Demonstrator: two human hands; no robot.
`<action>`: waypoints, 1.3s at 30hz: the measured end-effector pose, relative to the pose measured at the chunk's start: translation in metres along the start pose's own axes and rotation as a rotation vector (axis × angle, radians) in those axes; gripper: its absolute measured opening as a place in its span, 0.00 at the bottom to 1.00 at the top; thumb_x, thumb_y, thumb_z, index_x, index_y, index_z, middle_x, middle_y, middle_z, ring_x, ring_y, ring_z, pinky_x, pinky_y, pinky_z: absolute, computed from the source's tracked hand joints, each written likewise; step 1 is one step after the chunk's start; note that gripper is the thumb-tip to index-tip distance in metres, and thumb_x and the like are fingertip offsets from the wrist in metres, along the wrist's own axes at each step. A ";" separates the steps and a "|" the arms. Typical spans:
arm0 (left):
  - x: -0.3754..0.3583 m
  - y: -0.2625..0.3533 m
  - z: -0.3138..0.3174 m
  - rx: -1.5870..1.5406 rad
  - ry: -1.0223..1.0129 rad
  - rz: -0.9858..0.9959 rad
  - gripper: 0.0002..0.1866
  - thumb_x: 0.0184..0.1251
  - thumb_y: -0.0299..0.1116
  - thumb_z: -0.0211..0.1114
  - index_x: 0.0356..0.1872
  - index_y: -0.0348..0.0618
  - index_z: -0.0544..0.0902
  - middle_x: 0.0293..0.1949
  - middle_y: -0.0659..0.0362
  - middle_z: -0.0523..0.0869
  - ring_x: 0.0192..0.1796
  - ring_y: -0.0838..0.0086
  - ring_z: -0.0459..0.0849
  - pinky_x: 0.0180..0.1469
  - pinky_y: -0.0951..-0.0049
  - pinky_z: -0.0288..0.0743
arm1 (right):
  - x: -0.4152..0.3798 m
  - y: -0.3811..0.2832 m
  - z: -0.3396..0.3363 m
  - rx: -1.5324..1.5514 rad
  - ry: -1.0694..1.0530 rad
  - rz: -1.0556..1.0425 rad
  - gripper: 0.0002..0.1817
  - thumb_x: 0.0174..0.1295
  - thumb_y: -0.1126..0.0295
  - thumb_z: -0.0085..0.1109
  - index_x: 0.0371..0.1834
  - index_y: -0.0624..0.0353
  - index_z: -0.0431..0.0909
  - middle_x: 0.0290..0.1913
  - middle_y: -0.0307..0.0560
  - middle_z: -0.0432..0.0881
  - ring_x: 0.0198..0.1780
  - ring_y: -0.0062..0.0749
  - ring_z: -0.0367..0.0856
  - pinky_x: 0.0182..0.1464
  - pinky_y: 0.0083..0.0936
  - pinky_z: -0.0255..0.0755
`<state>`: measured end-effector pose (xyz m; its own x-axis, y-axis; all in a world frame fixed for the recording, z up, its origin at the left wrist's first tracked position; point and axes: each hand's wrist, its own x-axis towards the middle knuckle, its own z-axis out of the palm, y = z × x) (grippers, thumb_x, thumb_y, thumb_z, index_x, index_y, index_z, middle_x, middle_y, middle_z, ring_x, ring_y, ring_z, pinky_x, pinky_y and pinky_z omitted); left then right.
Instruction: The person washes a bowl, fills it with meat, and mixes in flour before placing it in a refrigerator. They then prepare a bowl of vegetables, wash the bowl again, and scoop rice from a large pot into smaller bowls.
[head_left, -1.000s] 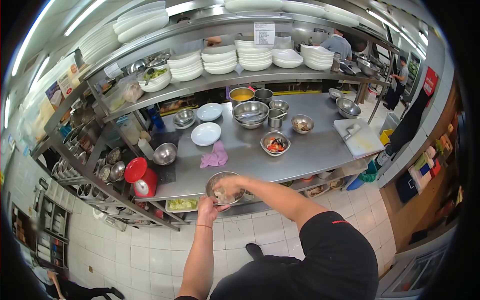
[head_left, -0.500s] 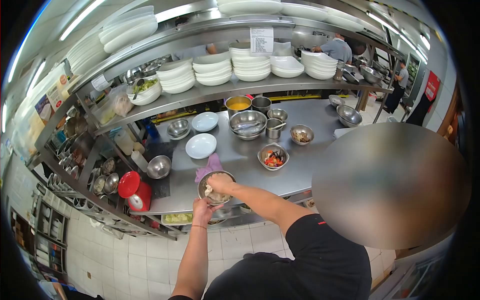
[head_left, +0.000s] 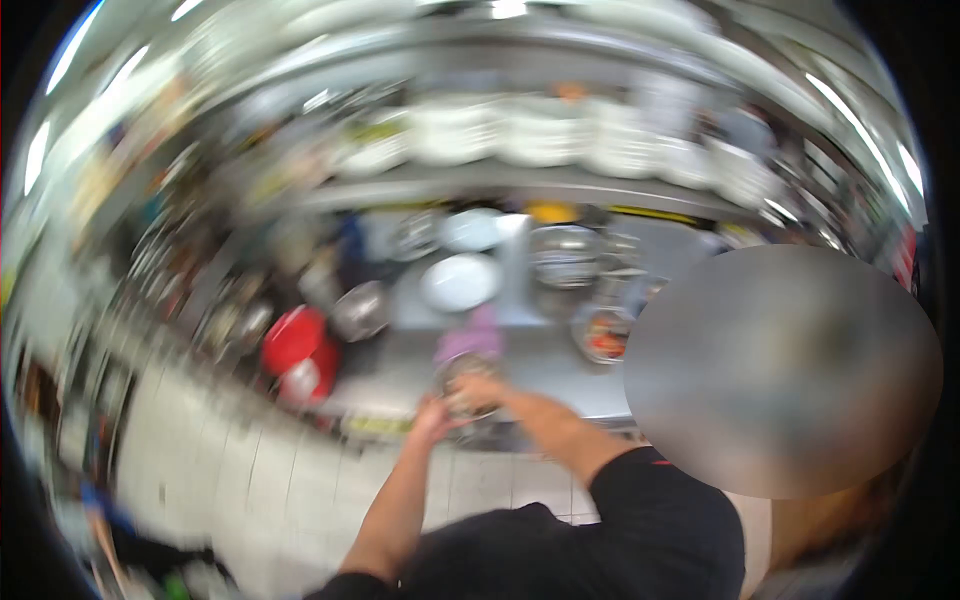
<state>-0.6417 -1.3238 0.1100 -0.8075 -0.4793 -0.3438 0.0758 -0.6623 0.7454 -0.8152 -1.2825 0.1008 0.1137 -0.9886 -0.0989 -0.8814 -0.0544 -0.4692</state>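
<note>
The whole view is smeared by motion. My left hand (head_left: 432,418) grips the near left rim of a metal bowl (head_left: 458,366) at the front edge of the steel counter. Inside that bowl is my right hand (head_left: 482,390), its fingers blurred and partly hidden against the contents. A purple cloth (head_left: 476,338) lies just behind the bowl, overlapping its far rim in this view. Farther back are two pale plates, the nearer one (head_left: 462,282) directly beyond the cloth. To the right stands a bowl of red and orange cut food (head_left: 606,338).
A red scale (head_left: 300,345) stands on the counter's left, beside an empty-looking metal bowl (head_left: 362,311). Stacked metal bowls (head_left: 563,258) sit at the back. White dish stacks (head_left: 540,133) line the shelf above. Part of another person (head_left: 150,550) shows at lower left.
The view has swung left, so the counter and bowl appear farther right and blurred. My left hand stays on the bowl, my right hand stays in it. Another person shows more at lower left.
</note>
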 end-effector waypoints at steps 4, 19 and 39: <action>-0.043 0.033 -0.020 0.133 0.310 -0.030 0.23 0.66 0.31 0.65 0.58 0.38 0.68 0.47 0.48 0.79 0.46 0.61 0.85 0.41 0.57 0.87 | 0.027 -0.024 -0.048 -0.159 -0.165 0.047 0.10 0.48 0.68 0.66 0.33 0.57 0.85 0.37 0.53 0.86 0.40 0.46 0.84 0.44 0.37 0.77; -0.294 0.531 -0.267 1.458 0.629 0.823 0.12 0.62 0.26 0.62 0.45 0.35 0.85 0.35 0.50 0.88 0.35 0.69 0.86 0.41 0.69 0.78 | 0.044 -0.074 -0.090 0.087 0.051 0.638 0.22 0.40 0.85 0.62 0.45 0.65 0.83 0.32 0.53 0.86 0.34 0.38 0.87 0.38 0.31 0.81; -0.242 0.571 -0.236 2.026 0.045 0.368 0.10 0.53 0.30 0.71 0.35 0.39 0.89 0.28 0.56 0.89 0.32 0.69 0.87 0.37 0.73 0.79 | 0.035 -0.060 -0.085 0.045 0.349 0.525 0.17 0.44 0.70 0.70 0.41 0.61 0.84 0.39 0.56 0.85 0.44 0.49 0.84 0.48 0.37 0.77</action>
<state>-0.2645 -1.7216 0.4840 -0.8944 -0.4446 -0.0494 -0.4453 0.8743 0.1933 -0.7975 -1.3254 0.1998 -0.4917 -0.8700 -0.0371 -0.7583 0.4488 -0.4729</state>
